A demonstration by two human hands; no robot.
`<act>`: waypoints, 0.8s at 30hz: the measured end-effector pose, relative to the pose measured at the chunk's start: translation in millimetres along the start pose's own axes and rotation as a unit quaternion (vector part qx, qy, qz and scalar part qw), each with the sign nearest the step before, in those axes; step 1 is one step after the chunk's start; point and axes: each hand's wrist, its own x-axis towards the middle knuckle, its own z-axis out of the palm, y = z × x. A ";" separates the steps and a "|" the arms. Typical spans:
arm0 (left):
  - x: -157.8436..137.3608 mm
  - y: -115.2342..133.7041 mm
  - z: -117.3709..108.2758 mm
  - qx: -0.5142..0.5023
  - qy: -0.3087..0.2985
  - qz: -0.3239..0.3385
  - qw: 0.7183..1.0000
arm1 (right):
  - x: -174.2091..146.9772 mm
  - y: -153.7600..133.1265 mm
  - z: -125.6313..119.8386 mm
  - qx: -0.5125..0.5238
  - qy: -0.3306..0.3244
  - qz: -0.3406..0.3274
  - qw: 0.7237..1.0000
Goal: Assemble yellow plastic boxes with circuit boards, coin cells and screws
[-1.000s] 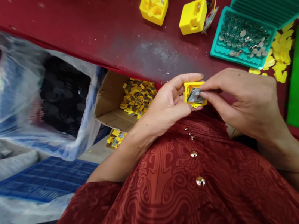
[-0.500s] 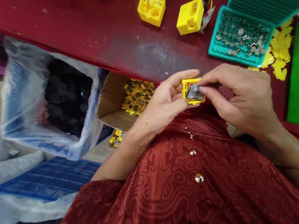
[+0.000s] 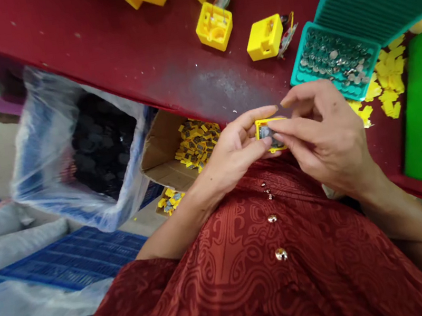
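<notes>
My left hand (image 3: 233, 144) is closed around a small yellow plastic housing (image 3: 273, 150), its open side turned up. Inside the housing lies a grey-green circuit board (image 3: 265, 132), with my left thumb over its lower edge. The bent fingers of my right hand (image 3: 323, 135) meet at the board, the fingertips on its right part and the housing's right edge, which they hide. One right finger is raised clear of the housing. On the red table beyond are a yellow housing with a round recess (image 3: 215, 26) and another yellow housing (image 3: 265, 38) with a wired board beside it.
A teal tray (image 3: 301, 71) holds small metal parts, with loose yellow pieces (image 3: 387, 77) beside it. A green basket (image 3: 417, 146) with a thin tool stands at right. Left of me are a carton (image 3: 163, 157) of yellow parts and a plastic-lined crate (image 3: 29, 171) of black pieces.
The circuit board, tilted in my right fingers before, now sits lower and flatter in the housing. One right finger has lifted away, and my left thumb has moved onto the board. The view shifted slightly.
</notes>
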 end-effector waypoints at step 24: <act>35.4 -10.9 11.4 0.034 0.015 -0.022 0.999 | -39.9 22.7 -14.4 -0.074 0.186 0.100 0.975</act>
